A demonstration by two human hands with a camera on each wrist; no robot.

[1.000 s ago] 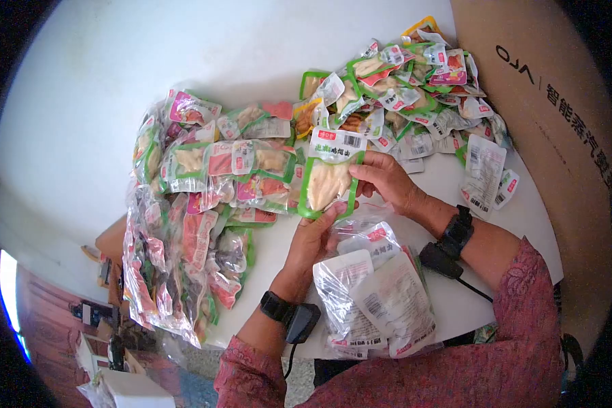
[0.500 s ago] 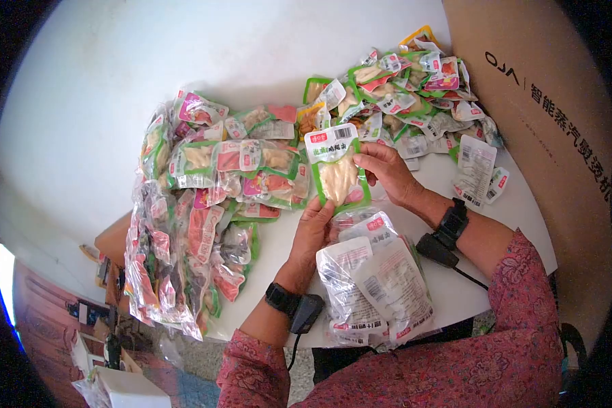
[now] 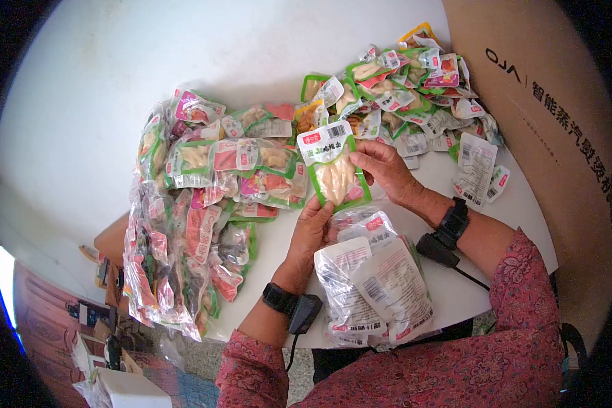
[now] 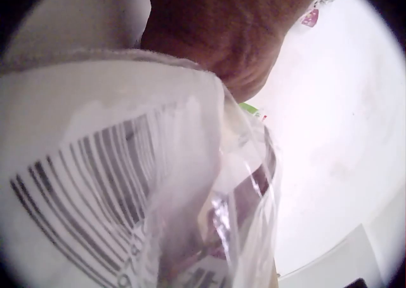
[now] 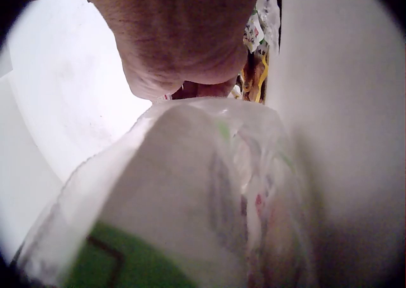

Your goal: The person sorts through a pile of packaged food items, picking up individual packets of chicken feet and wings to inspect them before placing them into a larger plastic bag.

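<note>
In the head view a vacuum-sealed food packet (image 3: 334, 178) with a green border, a white printed top and pale meat behind its window is held up over the table, its top leaning left. My left hand (image 3: 307, 230) pinches its bottom edge, thumb on the front. At its right side my right hand (image 3: 387, 175) grips the edge between thumb and fingers. Just below lies a clear plastic bag (image 3: 415, 255) with several white-backed packets (image 3: 391, 289) in it. Both wrist views show the backs of the hands, with bag plastic (image 4: 254, 193) and packets close to the lens.
On the left are stacked clear bags of packets (image 3: 200, 224). Loose packets (image 3: 394, 95) are heaped at the back right, with a white-backed packet (image 3: 474, 166) nearer the right edge of the white table (image 3: 234, 326). A large cardboard box (image 3: 530, 149) stands along the right.
The held packet has tilted, its top swinging left, with both hands still on it. My left thumb has shifted on its bottom edge. The head view has shifted slightly.
</note>
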